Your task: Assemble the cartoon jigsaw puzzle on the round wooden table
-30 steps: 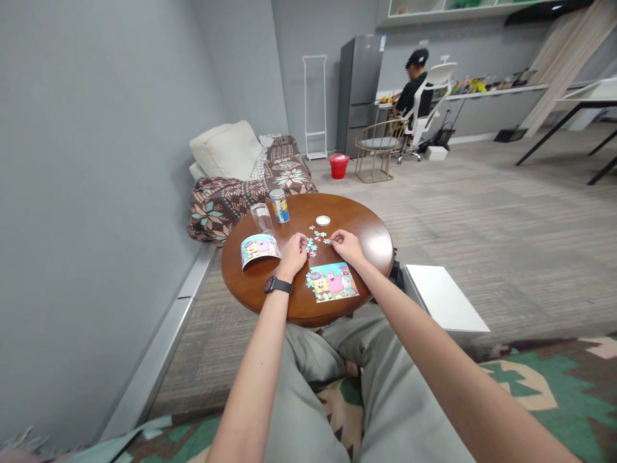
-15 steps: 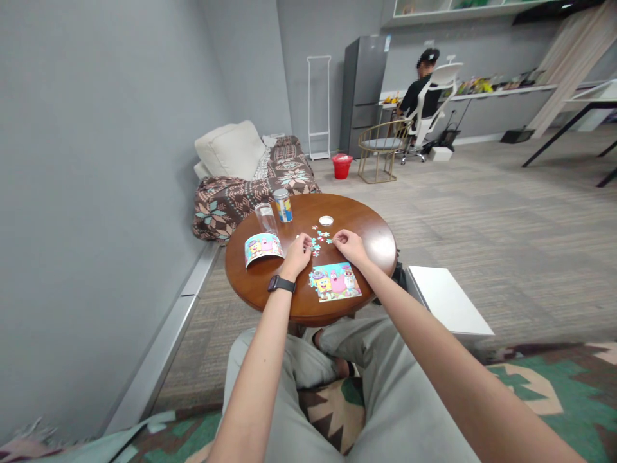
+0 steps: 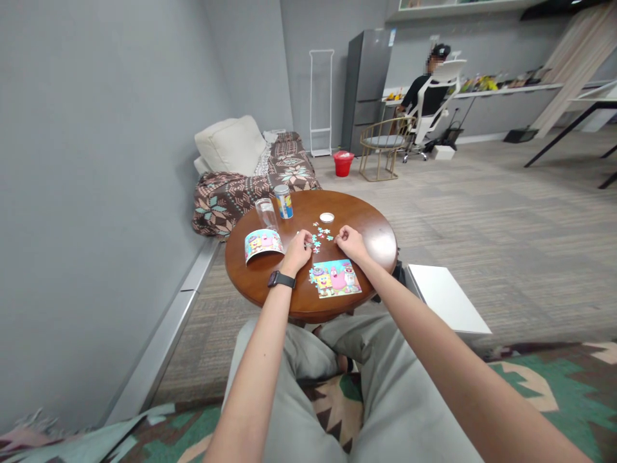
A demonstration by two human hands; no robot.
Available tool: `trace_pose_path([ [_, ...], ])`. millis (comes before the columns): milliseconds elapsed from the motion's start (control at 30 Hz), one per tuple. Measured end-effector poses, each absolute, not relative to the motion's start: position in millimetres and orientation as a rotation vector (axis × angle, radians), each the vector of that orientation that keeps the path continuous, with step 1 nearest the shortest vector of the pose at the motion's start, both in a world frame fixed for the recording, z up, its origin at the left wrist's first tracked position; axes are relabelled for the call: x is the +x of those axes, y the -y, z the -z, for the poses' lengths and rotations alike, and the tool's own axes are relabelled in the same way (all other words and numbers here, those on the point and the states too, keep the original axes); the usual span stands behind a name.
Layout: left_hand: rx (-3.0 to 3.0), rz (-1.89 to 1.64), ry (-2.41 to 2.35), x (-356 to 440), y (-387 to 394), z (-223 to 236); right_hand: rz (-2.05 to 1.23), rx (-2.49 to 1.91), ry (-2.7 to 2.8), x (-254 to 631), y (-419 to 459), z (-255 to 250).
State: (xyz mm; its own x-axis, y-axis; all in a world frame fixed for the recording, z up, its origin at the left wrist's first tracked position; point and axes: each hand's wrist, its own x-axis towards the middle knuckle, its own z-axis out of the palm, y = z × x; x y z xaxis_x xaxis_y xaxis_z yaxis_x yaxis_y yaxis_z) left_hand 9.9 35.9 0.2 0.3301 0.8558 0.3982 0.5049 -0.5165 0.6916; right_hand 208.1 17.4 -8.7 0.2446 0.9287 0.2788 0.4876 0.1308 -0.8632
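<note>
On the round wooden table [image 3: 347, 204], several loose jigsaw puzzle pieces [image 3: 322, 234] lie between my two hands. My left hand [image 3: 297, 252], with a dark watch on its wrist, is closed at the left edge of these pieces; what its fingertips hold, if anything, is too small to make out. Curled fingers bring my right hand [image 3: 351, 244] close to the pieces from the right, its fingertips pressed together and their contents hidden. Nearer to me lies a partly joined cartoon puzzle [image 3: 337, 278], its left edge uneven. A curved picture sheet [image 3: 263, 244] stands left of my left hand.
A clear glass [image 3: 266, 215] and a cartoon-printed can [image 3: 284, 203] stand at the table's back left. Behind the pieces lies a round white lid [image 3: 326, 218]. A white box [image 3: 448, 297] is right of the table. Farther back, a person [image 3: 418, 90] sits in a chair.
My right hand has drawn slightly away from the loose piece at its fingertips. My left hand stays almost in place. The whole view has shifted a little.
</note>
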Motion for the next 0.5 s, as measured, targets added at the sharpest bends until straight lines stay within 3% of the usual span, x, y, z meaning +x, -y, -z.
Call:
trace_pose_path([
  [500,2.186,-1.093,-1.213,11.5,-37.4,-1.1,-0.432,-1.571,1.453,207.3,-13.9,3.0],
])
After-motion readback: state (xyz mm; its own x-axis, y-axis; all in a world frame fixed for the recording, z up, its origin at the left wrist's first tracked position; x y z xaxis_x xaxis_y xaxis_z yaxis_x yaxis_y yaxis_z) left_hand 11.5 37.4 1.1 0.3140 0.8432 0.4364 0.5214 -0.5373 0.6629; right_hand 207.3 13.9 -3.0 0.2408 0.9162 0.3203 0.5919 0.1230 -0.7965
